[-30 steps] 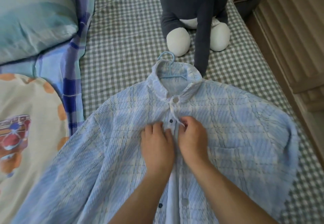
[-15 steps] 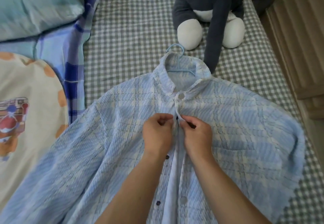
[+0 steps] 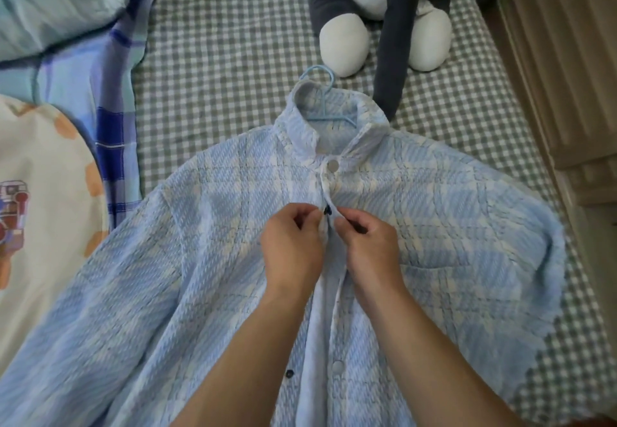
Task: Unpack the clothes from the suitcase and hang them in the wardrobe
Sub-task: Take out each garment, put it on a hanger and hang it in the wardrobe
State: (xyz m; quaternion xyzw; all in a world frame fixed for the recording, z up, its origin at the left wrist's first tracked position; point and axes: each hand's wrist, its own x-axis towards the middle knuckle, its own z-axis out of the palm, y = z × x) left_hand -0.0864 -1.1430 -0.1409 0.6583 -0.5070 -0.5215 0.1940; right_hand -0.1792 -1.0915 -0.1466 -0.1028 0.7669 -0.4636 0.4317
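Two hands meet at the middle of a pale blue checked shirt (image 3: 233, 259), which lies spread flat, front up, across the gingham bedsheet (image 3: 217, 59). Left hand (image 3: 293, 246) pinches the left edge of the placket, fingers curled tight on the cloth; right hand (image 3: 367, 246) pinches the opposite edge, thumb and fingertips closed on it, just beside a dark snap (image 3: 327, 210) showing between them. Top snap (image 3: 333, 165) at the collar is fastened. Lower down the front hangs apart, a dark stud and a pale snap sitting on either side. Inside the collar sits a light blue hanger (image 3: 322, 92), its hook poking out toward the bed's far edge. Beyond it sits a dark grey plush toy (image 3: 394, 26) with white feet. At the bed's left edge lie a blue plaid blanket (image 3: 110, 69) and a cream printed pillow (image 3: 43, 193).
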